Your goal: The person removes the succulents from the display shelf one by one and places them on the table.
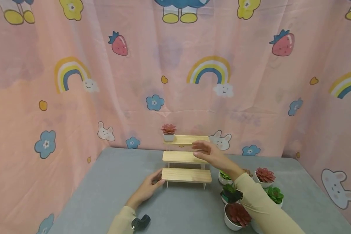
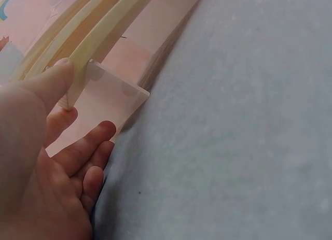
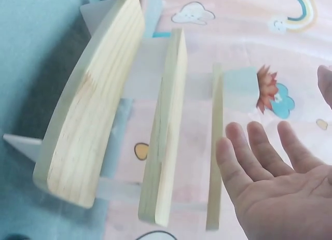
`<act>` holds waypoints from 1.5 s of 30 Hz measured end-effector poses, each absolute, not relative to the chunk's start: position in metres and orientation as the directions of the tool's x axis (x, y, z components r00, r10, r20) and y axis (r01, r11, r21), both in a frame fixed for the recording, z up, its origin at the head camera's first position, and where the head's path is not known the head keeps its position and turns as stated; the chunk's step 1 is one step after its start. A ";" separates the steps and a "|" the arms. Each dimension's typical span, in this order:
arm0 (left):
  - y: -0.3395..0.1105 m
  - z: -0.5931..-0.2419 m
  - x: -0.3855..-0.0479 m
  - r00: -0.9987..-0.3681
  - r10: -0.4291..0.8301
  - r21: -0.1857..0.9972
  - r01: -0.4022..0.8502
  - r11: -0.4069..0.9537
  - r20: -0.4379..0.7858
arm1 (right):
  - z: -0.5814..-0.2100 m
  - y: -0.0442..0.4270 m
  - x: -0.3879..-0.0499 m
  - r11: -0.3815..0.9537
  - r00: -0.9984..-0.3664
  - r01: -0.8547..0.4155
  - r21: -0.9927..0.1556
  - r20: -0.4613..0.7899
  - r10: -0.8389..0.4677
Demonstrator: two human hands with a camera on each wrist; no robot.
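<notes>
A three-step wooden shelf stand (image 1: 187,175) with pale supports stands at the back of the table. My left hand (image 1: 146,189) pinches the left end of its lowest board; in the left wrist view the thumb lies over the board (image 2: 98,40) and a fingertip is beneath it. On the top board's left end sits a red succulent in a white pot (image 1: 169,137), also seen sideways in the right wrist view as a pale pot (image 3: 241,89). My right hand (image 1: 212,156) hovers by the right side of the upper boards, fingers spread and holding nothing.
Several potted succulents stand at the right, partly hidden by my right forearm: a red one (image 1: 237,214), a dark green one (image 1: 231,193), a light green one (image 1: 225,176), another red one (image 1: 264,175) and a green one (image 1: 274,195). A pink printed curtain (image 1: 175,97) hangs behind the grey table (image 1: 105,195).
</notes>
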State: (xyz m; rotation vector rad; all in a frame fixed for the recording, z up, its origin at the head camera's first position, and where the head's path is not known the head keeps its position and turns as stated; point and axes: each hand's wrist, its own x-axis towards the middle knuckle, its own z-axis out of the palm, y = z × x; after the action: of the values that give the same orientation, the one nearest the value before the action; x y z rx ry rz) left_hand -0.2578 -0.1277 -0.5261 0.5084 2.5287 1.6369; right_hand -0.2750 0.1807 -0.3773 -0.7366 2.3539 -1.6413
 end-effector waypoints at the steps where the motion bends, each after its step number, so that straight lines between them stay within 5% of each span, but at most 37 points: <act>1: -0.128 -0.527 -0.258 -0.942 0.319 0.899 0.229 0.374 0.108 | -0.377 0.178 -0.276 0.263 -0.866 -0.286 -0.921 0.131 -0.483; 31: -0.126 -0.527 -0.261 -0.939 0.326 0.902 0.233 0.364 0.111 | -0.359 0.079 -0.330 0.180 -0.960 -0.166 -0.970 0.117 -0.253; 45: -0.127 -0.527 -0.262 -0.930 0.350 0.910 0.239 0.339 0.113 | -0.365 0.069 -0.341 0.225 -0.968 -0.172 -0.959 0.122 -0.220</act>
State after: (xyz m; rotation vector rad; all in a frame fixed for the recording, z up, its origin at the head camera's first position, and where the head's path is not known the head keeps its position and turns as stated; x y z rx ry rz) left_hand -0.2615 -0.1275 -0.5271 0.5490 2.4853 1.6610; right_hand -0.3412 0.0691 -0.3653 -0.3893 2.4281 -1.8913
